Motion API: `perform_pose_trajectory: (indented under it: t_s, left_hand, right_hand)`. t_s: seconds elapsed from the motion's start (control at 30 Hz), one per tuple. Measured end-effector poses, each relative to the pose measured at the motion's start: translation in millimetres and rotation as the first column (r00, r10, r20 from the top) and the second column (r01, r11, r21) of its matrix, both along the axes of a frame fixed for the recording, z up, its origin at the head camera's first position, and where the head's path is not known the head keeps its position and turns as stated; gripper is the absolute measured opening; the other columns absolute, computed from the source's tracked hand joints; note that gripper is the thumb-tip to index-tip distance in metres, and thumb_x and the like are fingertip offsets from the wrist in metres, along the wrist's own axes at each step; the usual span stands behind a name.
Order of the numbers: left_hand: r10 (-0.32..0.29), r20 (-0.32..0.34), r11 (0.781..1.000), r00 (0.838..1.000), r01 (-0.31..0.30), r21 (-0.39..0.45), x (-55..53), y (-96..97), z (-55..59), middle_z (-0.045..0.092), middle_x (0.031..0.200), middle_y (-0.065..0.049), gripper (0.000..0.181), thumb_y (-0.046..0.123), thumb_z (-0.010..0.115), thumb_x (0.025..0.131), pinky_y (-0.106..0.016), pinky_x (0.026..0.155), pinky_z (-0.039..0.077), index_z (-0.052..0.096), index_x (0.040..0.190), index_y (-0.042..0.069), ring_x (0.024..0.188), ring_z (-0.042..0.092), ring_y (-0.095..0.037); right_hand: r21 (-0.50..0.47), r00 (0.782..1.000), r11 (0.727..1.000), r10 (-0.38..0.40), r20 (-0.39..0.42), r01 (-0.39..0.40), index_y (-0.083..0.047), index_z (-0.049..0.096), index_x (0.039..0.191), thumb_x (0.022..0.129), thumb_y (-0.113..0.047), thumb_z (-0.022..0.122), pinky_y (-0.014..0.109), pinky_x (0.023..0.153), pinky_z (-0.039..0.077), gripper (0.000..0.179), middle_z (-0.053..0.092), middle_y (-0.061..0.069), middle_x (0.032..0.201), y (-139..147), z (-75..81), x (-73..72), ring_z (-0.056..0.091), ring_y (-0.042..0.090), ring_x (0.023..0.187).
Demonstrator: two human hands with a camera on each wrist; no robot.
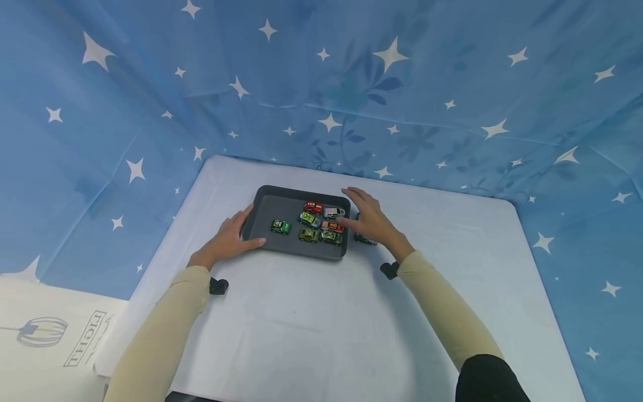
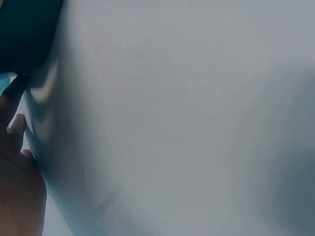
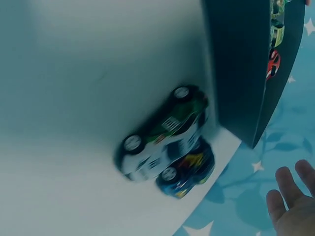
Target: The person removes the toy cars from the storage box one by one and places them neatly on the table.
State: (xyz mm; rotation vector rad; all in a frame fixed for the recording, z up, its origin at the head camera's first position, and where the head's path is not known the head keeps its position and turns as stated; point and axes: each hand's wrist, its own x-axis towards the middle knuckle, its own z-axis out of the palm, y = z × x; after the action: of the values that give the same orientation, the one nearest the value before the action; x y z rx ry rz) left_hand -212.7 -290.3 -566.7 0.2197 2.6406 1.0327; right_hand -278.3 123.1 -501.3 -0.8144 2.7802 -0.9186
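Note:
A dark grey rectangular tray (image 1: 281,245) holds several small toy cars: a green car (image 1: 281,226) sits alone at the left, and a red car (image 1: 313,207), a white car (image 1: 334,213), an orange car (image 1: 331,226) and green ones cluster at the right. My left hand (image 1: 226,240) grips the tray's left end, thumb over the rim and fingers along the outside. Spread above the right rim, my right hand (image 1: 372,220) holds nothing. Beside that end, in the right wrist view, lie a green-and-white toy car (image 3: 167,137) and a dark blue one (image 3: 189,169).
A white cloth (image 1: 301,318) covers the table. Behind and beside it hang blue curtains (image 1: 427,84) with white stars. At the lower left stands a cream item (image 1: 45,335) printed with a whisk. Black devices (image 1: 389,271) sit at both wrists.

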Motion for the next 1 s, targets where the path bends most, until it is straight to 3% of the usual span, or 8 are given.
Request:
perform_pose_trajectory:
  t_s: [0.4,1.0]
  left_hand:
    - [-0.009,-0.003,1.000,1.000,0.009,0.011,2.0,-1.5,-0.2,0.005,0.177,-0.025,0.115,0.061,0.075,0.095,-0.066,0.128,0.001,0.001,0.175,0.024,0.161,0.000,-0.049]
    - [-0.010,-0.017,1.000,1.000,0.011,0.014,-0.5,-0.9,0.4,0.007,0.177,-0.023,0.115,0.061,0.075,0.094,-0.065,0.129,0.002,0.002,0.175,0.025,0.161,0.001,-0.048]
  right_hand:
    - [0.000,0.995,0.996,0.084,-0.059,-0.084,-0.004,0.042,0.164,0.099,-0.033,0.080,0.071,0.121,0.024,0.080,0.043,0.023,0.163,-27.4,5.8,-3.7,0.038,0.044,0.151]
    - [0.010,0.982,0.984,0.179,-0.056,-0.179,-0.006,0.047,0.162,0.104,-0.034,0.074,0.062,0.122,0.033,0.070,0.048,0.019,0.160,-57.0,23.8,-16.7,0.045,0.037,0.148]
